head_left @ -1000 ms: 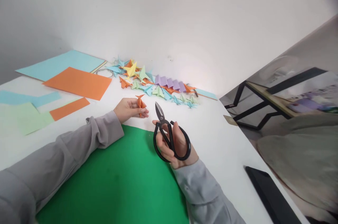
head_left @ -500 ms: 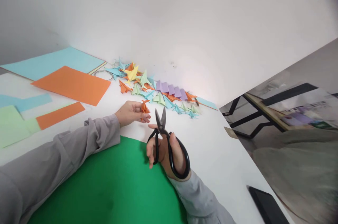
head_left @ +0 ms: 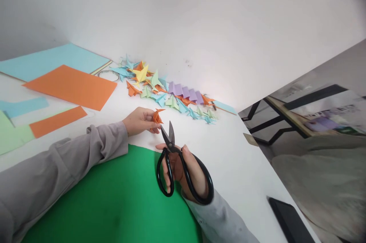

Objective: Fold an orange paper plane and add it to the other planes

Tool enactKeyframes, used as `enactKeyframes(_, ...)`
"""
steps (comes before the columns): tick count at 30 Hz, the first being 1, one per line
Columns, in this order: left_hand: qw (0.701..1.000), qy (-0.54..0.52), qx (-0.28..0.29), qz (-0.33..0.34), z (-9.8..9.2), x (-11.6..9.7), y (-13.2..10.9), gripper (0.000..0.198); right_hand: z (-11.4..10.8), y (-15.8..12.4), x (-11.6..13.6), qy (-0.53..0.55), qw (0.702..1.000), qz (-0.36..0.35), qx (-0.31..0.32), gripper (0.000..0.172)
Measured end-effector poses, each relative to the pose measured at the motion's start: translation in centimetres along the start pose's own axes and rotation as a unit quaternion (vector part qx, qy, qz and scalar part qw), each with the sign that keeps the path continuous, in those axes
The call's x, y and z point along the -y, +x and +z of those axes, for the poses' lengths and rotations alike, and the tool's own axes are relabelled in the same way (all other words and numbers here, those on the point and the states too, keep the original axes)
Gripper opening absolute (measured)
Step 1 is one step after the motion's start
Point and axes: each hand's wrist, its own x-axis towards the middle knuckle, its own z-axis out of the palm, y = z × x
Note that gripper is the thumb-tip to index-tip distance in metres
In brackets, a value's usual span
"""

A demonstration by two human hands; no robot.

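My left hand (head_left: 139, 120) rests on the white table (head_left: 228, 159) and pinches a small orange folded paper figure (head_left: 157, 116) between its fingertips. My right hand (head_left: 183, 168) grips black scissors (head_left: 178, 164) through their large loop handles. The short blades are parted and point up toward the orange figure, their tips just beside it. Both arms wear grey sleeves. A large green sheet (head_left: 120, 201) lies under my forearms.
A heap of folded paper figures (head_left: 168, 94) in several colours lies along the wall. Orange (head_left: 71, 86), blue (head_left: 51, 61) and light green (head_left: 13, 136) sheets lie at the left. A metal ring (head_left: 108, 75) sits near them. A black flat object (head_left: 290, 218) lies at the table's right edge.
The scissors have opened from shut and moved left toward the orange figure. My left hand has stayed almost in place, still holding the figure.
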Motion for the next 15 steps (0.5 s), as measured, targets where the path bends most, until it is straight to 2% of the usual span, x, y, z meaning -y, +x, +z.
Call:
enactKeyframes(12,0.999,0.023,0.018,0.015,-0.18,0.43,0.02,0.020,-0.29,0.11,0.11,-0.002,1.000,0.011,-0.003,0.060)
enactKeyframes(15,0.999,0.027,0.021,0.021,-0.13,0.26,-0.09,0.018,-0.28,-0.01,0.32,0.006,0.999,0.033,-0.008,0.060)
